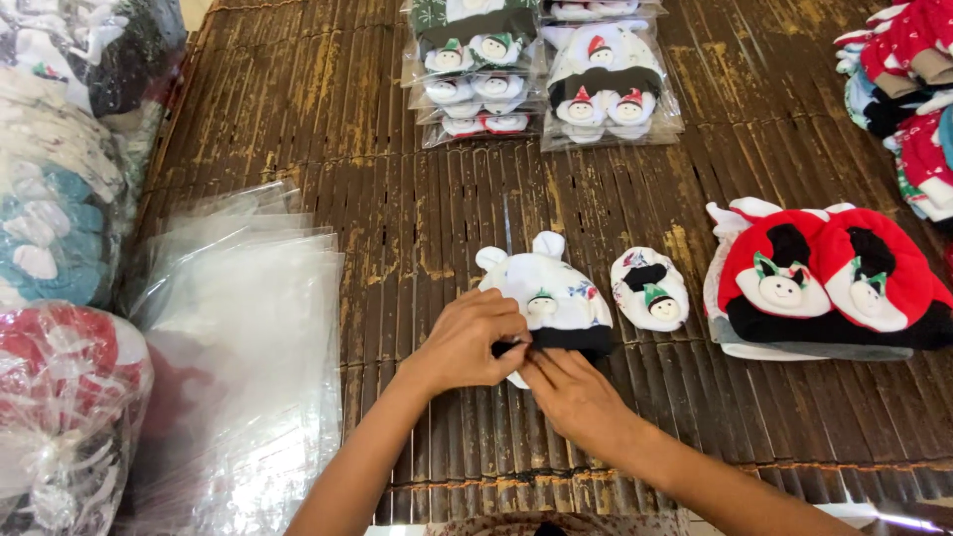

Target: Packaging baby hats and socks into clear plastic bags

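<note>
both hands (526,362) pinch hat's (556,293) near edge

There is one view only, from a camera worn on the person's head, so nothing is shared with a second view. It looks steeply down and forward onto a dark slatted surface (417,228), from close range: both forearms enter from the bottom edge and the left hand (465,342) and right hand (576,397) meet a little below the middle of the frame. The near edge of the surface runs along the bottom. The far side reaches the top edge, where packed items (606,84) are cut off. The left edge crops a stack of clear bags (238,328); the right edge crops a pile of red hats (908,89).
</note>
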